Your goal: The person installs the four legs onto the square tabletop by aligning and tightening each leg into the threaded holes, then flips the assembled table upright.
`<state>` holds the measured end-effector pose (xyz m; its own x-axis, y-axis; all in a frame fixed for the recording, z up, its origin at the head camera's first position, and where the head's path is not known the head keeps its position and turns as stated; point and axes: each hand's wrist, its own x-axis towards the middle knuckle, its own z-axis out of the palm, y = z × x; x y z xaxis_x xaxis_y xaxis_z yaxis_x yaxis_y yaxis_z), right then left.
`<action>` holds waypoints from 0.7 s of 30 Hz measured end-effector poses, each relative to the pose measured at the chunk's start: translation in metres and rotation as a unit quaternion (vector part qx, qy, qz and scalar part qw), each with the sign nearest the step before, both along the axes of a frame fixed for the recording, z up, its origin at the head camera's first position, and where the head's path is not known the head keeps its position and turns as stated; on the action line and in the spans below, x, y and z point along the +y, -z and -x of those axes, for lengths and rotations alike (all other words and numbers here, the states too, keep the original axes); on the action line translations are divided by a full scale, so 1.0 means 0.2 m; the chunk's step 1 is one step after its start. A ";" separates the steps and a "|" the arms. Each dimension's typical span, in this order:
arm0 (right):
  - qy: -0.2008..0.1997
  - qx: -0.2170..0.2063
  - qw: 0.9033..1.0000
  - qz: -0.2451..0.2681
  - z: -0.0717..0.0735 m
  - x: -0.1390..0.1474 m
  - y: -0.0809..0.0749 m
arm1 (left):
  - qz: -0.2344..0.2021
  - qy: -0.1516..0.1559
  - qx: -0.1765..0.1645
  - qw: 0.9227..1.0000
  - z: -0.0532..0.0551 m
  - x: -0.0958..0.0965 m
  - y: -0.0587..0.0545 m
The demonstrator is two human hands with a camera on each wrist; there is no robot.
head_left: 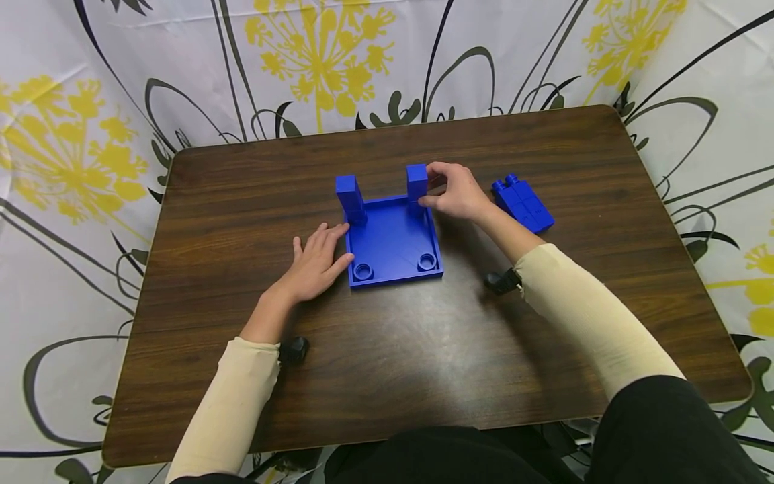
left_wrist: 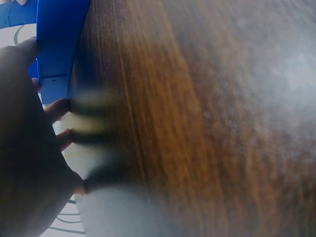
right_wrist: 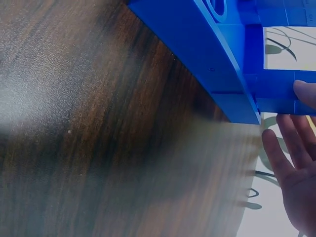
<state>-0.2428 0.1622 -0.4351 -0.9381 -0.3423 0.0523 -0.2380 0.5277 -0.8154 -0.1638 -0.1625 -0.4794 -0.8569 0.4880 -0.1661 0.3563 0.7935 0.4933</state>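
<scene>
A square blue tray-like base [head_left: 393,235] with a raised rim lies on the table. Two blue posts stand up from its far corners, a left post [head_left: 351,198] and a right post [head_left: 416,180]. Round sockets [head_left: 426,261] show in both near corners. My right hand [head_left: 456,191] pinches the right post between thumb and fingers; in the right wrist view the thumb [right_wrist: 306,92] lies on the post's side. My left hand [head_left: 311,265] rests with fingers spread against the base's left edge, and the left wrist view shows it beside the blue side wall [left_wrist: 59,49].
Two more blue posts [head_left: 523,204] lie side by side to the right of the base, pegs pointing away, close to my right forearm. The brown wooden table [head_left: 242,195] meets a flower-patterned cloth [head_left: 199,54] at its back edge.
</scene>
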 end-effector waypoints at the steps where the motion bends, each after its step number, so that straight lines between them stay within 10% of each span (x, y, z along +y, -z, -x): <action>1: 0.004 0.001 1.000 -0.001 0.00 0.00 0.00 | 0.000 0.000 0.000 1.000 0.00 0.00 0.00; 21: 0.065 0.077 0.994 -0.033 -0.08 -0.04 0.06 | 0.023 0.001 -0.001 1.000 0.00 0.00 0.01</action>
<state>-0.2271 0.1542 -0.4475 -0.9572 -0.2268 0.1796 -0.2837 0.6137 -0.7369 -0.1645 -0.1617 -0.4807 -0.8551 0.4823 -0.1905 0.3573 0.8142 0.4576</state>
